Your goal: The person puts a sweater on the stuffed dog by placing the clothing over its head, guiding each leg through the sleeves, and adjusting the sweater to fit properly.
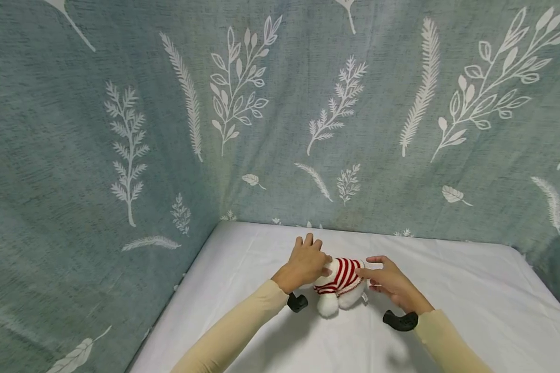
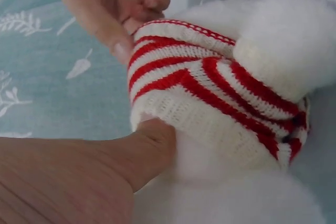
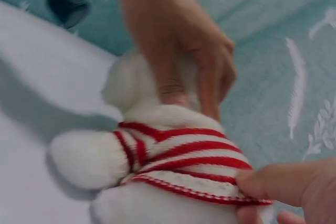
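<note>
A white plush toy [image 1: 327, 305] in a red-and-white striped knit sweater [image 1: 345, 275] lies on its side on the white surface, between the two hands. My left hand [image 1: 305, 264] holds it at the neck, thumb against the ribbed collar in the left wrist view, other fingers on the far side. At the opposite end, my right hand [image 1: 394, 282] pinches the sweater's hem, its thumb [image 3: 268, 184] on the knit and fingertips below the edge. Round white paws stick out toward the viewer. The toy's face is hidden.
A white cloth [image 1: 242, 248] covers the table. Grey-green curtains [image 1: 280, 155] with white leaf prints rise behind it and along the left side. Black curved wrist mounts [image 1: 400, 320] hang below both wrists. A small white tag [image 1: 365, 298] shows by the toy's lower end.
</note>
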A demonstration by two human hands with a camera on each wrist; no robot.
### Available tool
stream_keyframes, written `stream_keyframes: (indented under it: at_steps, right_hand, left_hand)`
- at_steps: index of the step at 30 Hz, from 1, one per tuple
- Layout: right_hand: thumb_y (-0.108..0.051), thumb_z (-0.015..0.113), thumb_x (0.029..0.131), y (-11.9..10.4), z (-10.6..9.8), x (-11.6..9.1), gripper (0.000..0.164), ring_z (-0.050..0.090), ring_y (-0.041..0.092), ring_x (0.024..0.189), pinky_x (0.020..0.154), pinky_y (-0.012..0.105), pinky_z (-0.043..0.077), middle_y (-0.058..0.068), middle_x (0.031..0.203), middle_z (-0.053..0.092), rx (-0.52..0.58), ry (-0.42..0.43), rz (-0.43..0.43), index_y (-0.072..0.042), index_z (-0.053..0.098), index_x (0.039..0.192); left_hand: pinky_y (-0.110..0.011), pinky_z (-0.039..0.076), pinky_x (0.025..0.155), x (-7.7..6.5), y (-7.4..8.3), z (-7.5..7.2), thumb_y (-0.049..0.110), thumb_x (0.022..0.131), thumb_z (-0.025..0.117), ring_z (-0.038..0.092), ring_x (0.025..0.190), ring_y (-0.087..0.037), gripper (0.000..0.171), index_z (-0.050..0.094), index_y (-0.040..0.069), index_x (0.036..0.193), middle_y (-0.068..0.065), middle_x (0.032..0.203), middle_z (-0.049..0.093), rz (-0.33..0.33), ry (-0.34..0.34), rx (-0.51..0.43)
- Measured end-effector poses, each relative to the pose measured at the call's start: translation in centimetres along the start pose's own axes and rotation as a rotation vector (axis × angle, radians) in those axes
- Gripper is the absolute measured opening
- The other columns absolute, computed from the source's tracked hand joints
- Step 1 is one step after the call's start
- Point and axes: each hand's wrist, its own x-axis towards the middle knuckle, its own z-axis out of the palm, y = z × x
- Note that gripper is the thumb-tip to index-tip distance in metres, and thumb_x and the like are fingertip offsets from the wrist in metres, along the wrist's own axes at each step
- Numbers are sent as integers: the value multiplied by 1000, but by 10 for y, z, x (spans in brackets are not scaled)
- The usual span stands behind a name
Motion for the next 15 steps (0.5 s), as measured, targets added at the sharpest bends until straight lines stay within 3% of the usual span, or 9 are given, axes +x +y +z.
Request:
stream_keyframes:
  at_steps: [6,9,15]
  right_hand:
    - [-31,78,93,-1,13,-11,80,64,26,84,75,41,55,12,98,66,-139,78,-27,3,29,146]
    - [-27,78,92,-1,19,-12,79,61,23,75,72,40,53,10,89,68,-160,76,-38,1,27,146]
    - [-8,68,88,3,23,-12,73,52,21,70,70,37,48,10,86,57,-137,32,-28,-3,24,147]
  left_hand:
    - [-42,35,88,1,0,-3,54,94,69,44,103,-19,27,77,40,116,8,103,66,38,18,-18]
    - [-43,35,89,2,0,-4,47,92,75,48,101,-16,23,77,36,112,10,103,69,56,-8,-36]
    - [-46,35,95,3,1,-4,36,78,90,53,99,-16,28,77,32,103,9,102,71,73,-29,-21]
